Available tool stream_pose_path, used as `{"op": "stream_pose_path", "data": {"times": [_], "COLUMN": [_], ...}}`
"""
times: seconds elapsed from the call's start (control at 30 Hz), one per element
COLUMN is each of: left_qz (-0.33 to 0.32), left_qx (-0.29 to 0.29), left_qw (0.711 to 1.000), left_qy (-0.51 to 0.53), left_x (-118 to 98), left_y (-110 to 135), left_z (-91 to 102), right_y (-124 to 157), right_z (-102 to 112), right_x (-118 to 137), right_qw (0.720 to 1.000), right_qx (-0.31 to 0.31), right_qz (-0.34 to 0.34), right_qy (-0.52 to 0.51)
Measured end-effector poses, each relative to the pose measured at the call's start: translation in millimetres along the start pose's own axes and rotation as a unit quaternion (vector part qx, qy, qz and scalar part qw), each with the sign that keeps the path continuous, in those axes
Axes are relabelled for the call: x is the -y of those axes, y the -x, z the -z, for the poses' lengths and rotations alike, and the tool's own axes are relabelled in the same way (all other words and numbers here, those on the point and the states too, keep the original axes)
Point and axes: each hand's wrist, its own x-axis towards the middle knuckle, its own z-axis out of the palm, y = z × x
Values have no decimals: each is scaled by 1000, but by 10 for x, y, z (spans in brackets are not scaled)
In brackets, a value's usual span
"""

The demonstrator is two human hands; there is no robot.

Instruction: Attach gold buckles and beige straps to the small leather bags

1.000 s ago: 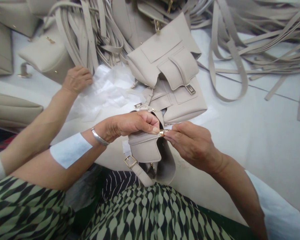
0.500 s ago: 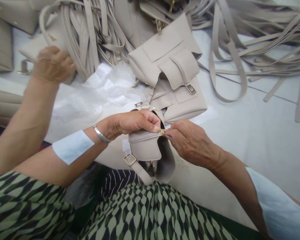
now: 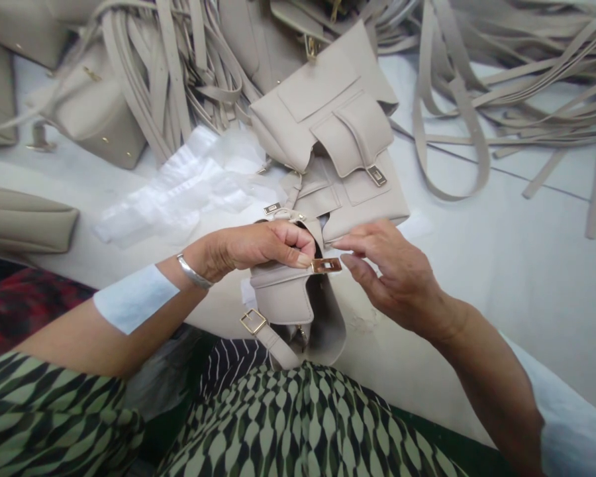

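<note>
Closest is the person's patterned green garment [image 3: 302, 424], and just beyond it a beige bag [image 3: 281, 296] lies at the near edge of the worktop [image 3: 481, 278], with its mouth turned to the right side. A short strap with a square gold buckle [image 3: 253, 321] hangs from this bag toward the garment. Above the bag, the left hand [image 3: 273, 245] has its thumb and fingers pinched on the bag's upper part, at the inner end of a gold plate [image 3: 318, 267], which sticks out to the right. The right hand [image 3: 395, 271] has its fingers released and parted, just beside the plate's outer end; whether the thumb touches it, I cannot tell. Farther, crumpled white wrapping [image 3: 193, 185] lies on the left, and two other beige bags [image 3: 322, 86] overlap in the middle. Behind them are a strap bundle [image 3: 153, 73] and, at right, a large strap pile [image 3: 526, 99]
</note>
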Motion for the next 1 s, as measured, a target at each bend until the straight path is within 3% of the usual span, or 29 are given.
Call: {"op": "stream_pose_path", "data": {"times": [0.07,0.1,0.17,0.27,0.3,0.37,0.53,0.63,0.73,0.87,1.0], "left_qz": [-24,-43,-83,-121,-128,-142,-171,-197,-226,-300,-345], "left_qx": [-13,-24,-46,-59,-58,-51,-77,-115,-195,-351,-506], "left_qw": [998,995,984,972,970,967,961,958,946,887,790], "left_qy": [-49,-82,-148,-195,-199,-207,-205,-172,-128,-26,2], "left_x": [-17,-35,-80,-132,-140,-140,-82,-3,126,350,559], "left_y": [40,58,93,132,140,149,181,236,305,367,359], "left_z": [-8,-23,-65,-116,-122,-124,-145,-176,-212,-315,-473], "right_y": [99,157,272,385,396,380,254,185,122,32,-80], "right_z": [-23,-55,-146,-290,-327,-383,-536,-653,-754,-864,-961], "right_x": [75,116,189,278,306,366,499,510,480,478,545], "right_qw": [990,970,893,751,719,689,693,727,763,800,823], "right_qx": [-71,-120,-191,-168,-148,-123,-139,-138,-121,-103,-73], "right_qz": [-94,-161,-304,-439,-454,-447,-360,-306,-267,-219,-185], "right_qy": [-80,-134,-270,-463,-505,-557,-608,-599,-576,-549,-532]}}
